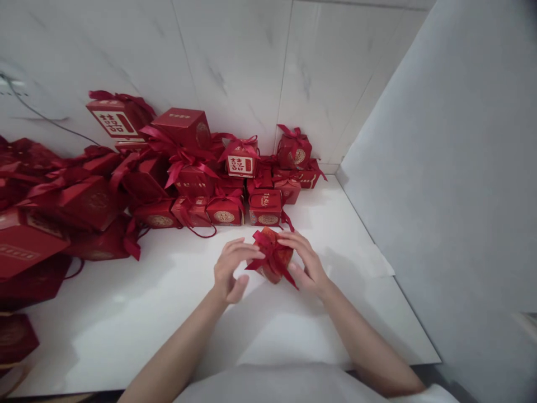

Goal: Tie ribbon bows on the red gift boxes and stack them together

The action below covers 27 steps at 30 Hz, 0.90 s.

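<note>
On white table (138, 313), centre front: small red gift box (274, 260) with ribbon bow, between your hands. Your right hand (304, 260) cups box's right side, fingers curled on it. Your left hand (230, 268) at left, fingertips touching ribbon, fingers loosely spread. Heap of red gift boxes (184, 179) behind, against wall.

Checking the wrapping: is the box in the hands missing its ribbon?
No, the small red box between both hands has a red ribbon tied on top.
</note>
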Motion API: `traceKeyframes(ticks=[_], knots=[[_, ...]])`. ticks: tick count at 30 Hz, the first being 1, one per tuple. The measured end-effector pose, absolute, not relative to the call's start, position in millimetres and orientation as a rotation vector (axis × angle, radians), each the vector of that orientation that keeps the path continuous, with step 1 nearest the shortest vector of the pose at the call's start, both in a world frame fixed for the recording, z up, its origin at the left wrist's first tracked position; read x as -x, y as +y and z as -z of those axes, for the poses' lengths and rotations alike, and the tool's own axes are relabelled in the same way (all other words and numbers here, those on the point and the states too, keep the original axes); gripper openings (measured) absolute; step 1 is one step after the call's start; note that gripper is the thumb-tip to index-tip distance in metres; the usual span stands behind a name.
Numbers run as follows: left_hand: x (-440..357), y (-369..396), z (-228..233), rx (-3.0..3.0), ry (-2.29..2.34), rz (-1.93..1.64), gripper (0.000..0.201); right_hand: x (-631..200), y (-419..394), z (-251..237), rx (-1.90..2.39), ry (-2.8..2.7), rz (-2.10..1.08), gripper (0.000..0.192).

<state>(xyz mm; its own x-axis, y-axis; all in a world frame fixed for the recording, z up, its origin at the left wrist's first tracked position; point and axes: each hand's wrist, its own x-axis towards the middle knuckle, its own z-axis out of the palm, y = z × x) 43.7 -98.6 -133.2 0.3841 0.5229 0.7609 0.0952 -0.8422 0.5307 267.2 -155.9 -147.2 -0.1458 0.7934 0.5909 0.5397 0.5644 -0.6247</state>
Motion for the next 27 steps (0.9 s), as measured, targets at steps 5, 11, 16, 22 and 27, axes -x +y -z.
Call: traceKeyframes(ticks=[5, 11, 16, 22, 27], knots=[[-39.3, -85.2, 133.8, -2.095, 0.935, -1.444, 0.023, -269.6, -163.9, 154.2, 1.004, -1.971, -0.204, 0.102], [-41.4, -79.8, 143.8, -2.353, 0.963, -1.323, 0.022, -260.2, -163.5, 156.3, 1.106, -2.109, -0.037, 0.082], [-45.1, -79.8, 151.6, -2.369, 0.874, -1.187, 0.028, -250.7, -164.4, 160.9, 1.033, -2.089, 0.028, 0.045], [-53.1, -79.4, 154.0, -2.218, 0.706, -0.868, 0.054, -259.2, -162.1, 158.4, 1.034, -2.024, 0.014, 0.041], [-54.7, -82.4, 150.0, -2.076, 0.743, -0.875, 0.055, -273.2, -160.7, 163.0, 1.125, -1.64, 0.016, 0.025]])
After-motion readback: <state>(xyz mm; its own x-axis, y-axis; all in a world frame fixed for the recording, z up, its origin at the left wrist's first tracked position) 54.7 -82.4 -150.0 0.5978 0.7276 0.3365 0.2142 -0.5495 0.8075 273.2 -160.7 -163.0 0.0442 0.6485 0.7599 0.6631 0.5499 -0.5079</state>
